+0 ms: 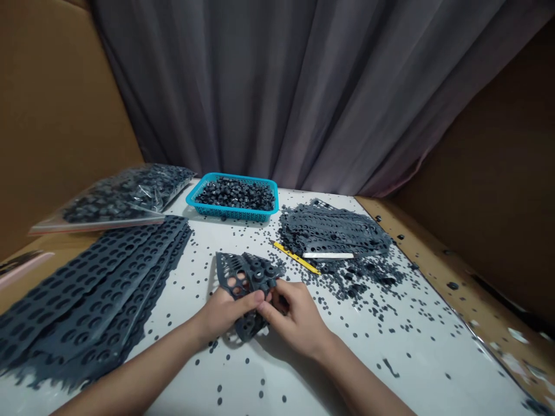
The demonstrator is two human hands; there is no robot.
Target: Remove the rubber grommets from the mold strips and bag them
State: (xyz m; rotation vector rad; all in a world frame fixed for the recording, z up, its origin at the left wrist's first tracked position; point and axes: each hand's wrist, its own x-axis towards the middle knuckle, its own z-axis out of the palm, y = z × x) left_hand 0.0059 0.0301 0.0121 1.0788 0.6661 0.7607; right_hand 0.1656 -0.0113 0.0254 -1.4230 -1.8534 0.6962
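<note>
The sheet [255, 276] is pinched in the left hand [220, 315] and right hand [301, 323], thumb tips close together, over the bench [195, 394] between its side edges. It's bunched mostly past the thumbs toward the far edge, so no long axis can be made out. Dark grey, kinda rubbery, punched with round holes.

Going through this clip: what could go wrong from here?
The dark perforated sheet, bent between the left hand and the right hand, might tear or spring out of the grip.
Loose black discs are strewn over the white tabletop; some could get swept off, as dark bits lie beyond its right edge.
The yellow pen-like tool, just ahead of the right hand, could be knocked.
</note>
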